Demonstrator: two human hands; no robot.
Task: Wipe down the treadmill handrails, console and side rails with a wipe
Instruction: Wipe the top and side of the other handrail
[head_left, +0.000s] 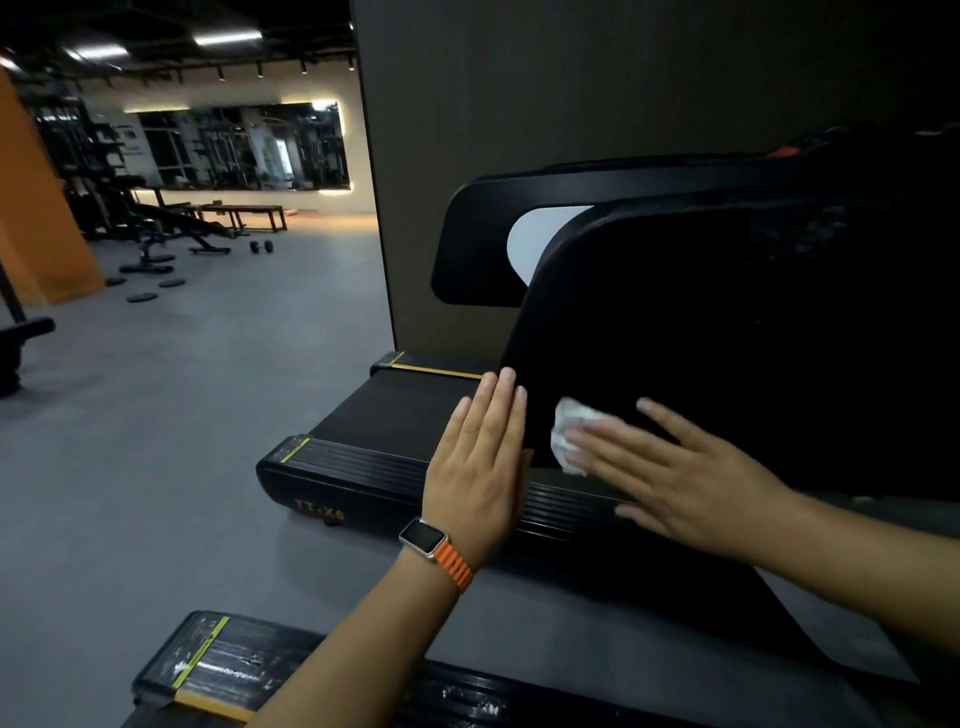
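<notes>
A black treadmill stands ahead, with a broad black side panel rising at the right. My right hand lies flat with straight fingers, pressing a crumpled white wipe against that panel's lower left part. My left hand, with an orange-strapped watch on the wrist, rests open and flat against the panel's left edge, fingers straight. The treadmill's ribbed side rail runs below both hands. The console is not clearly visible in the dark upper right.
Another treadmill's rear end sits at the bottom left near me. A brown wall panel stands behind. Grey gym floor spreads left, with benches, weight plates, dumbbells and a wall mirror far off.
</notes>
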